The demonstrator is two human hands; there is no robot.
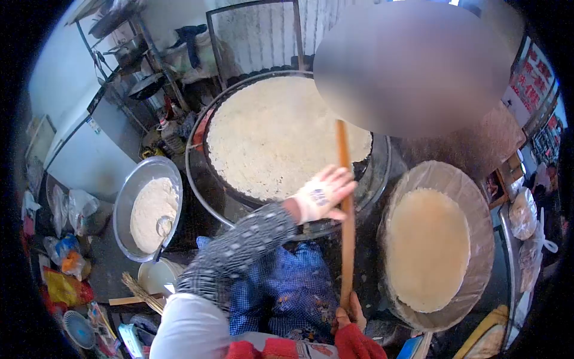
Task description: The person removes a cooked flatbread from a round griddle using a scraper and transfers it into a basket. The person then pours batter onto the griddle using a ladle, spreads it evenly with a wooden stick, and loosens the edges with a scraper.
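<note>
A large round pale flatbread [275, 131] covers the dark round griddle, which has a metal ring [203, 206] around it. My left hand [323, 194], in a whitish glove, is over the griddle's near edge with its fingers stretched out against a long flat wooden stick [347, 239]. The stick stands nearly upright in the view, its far end over the bread's right part. My right hand [350, 314] is closed around its lower end, near my lap.
A metal bowl of batter with a ladle [154, 215] is at left, above a white bucket [156, 275]. At right, a lined basket [478, 251] holds a round flatbread [427, 248]. Shelves with pans [146, 87] stand back left. A blurred area covers the upper right.
</note>
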